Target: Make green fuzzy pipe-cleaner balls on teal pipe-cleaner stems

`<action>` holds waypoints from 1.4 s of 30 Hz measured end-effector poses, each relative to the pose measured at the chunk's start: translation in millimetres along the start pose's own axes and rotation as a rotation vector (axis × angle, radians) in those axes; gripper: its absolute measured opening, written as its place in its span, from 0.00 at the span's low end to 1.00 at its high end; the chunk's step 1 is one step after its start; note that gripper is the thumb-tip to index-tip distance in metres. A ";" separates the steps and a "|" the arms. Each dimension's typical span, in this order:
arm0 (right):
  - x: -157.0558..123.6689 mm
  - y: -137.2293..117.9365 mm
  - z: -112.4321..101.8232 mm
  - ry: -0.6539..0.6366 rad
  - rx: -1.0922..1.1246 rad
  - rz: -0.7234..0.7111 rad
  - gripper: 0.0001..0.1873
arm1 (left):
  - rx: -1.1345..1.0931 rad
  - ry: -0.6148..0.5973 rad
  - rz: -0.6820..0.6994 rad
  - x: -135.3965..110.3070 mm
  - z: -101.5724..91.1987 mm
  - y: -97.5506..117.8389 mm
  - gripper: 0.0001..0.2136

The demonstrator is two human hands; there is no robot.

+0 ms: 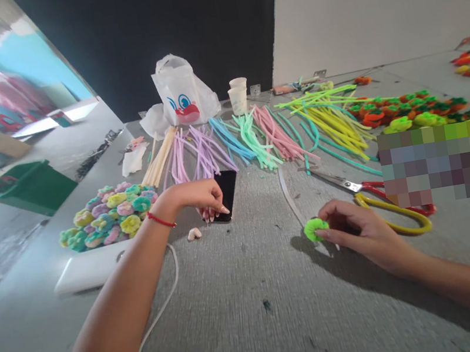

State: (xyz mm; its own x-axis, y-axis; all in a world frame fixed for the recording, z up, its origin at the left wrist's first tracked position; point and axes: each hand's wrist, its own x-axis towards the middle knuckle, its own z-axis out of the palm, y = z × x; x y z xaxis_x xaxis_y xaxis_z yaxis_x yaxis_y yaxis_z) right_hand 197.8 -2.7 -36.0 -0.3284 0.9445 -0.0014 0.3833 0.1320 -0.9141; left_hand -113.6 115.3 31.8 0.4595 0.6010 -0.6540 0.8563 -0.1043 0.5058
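Observation:
Over the lower end of a black phone [229, 192], my left hand [203, 199] has its fingers curled in, with fingertips against the screen and near its left edge. I see nothing held in it. My right hand [354, 225] pinches a bright green pipe-cleaner coil [315, 229] between thumb and fingers, just above the table. Beside that hand lie scissors [395, 213] with one yellow and one red handle, blades toward the far left. A small cream fuzzy piece [194, 234] rests near my left wrist.
Pipe-cleaner bundles [208, 147] in several colours lie across the back. Pastel fuzzy flowers [109, 213] are heaped left, by a white power bank [89, 269] and its cable [170, 287]. Orange-green pieces [411, 106], paper cups [239, 99] and a plastic bag [179, 92] stand farther off.

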 end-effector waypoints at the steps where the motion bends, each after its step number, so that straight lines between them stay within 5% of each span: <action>1: 0.1 0.1 0.1 0.001 -0.001 -0.001 0.14 | -0.021 -0.001 -0.002 0.4 -0.4 -0.8 0.14; 19: 0.4 -1.5 0.6 -0.018 0.023 0.004 0.14 | 0.217 0.104 0.056 -4.2 3.7 8.4 0.19; 22: -1.2 -3.3 0.2 -0.021 0.022 -0.014 0.14 | 0.253 0.225 0.211 -15.7 24.9 40.1 0.20; 25: -3.0 -5.8 -1.1 -0.021 0.031 -0.062 0.14 | 0.106 0.377 0.425 -21.4 65.5 79.2 0.18; 29: -5.2 -7.9 -3.1 -0.060 0.068 -0.093 0.15 | 0.147 0.410 0.449 -5.4 113.0 101.7 0.18; 38: -2.5 -10.5 -5.9 -0.203 0.159 -0.028 0.18 | -0.511 0.193 0.550 25.4 129.7 86.6 0.15; 42: -0.4 -13.8 -6.1 -0.203 0.196 -0.014 0.18 | -0.719 0.230 0.549 27.0 135.4 88.5 0.15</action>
State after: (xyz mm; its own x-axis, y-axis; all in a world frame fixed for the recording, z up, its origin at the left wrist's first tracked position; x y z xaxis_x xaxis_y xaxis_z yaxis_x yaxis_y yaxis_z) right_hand 197.9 -3.1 -20.9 -0.5061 0.8610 -0.0509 0.2095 0.0655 -0.9756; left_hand 6.5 15.0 -17.3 0.6334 0.7626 -0.1313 0.1458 0.0489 0.9881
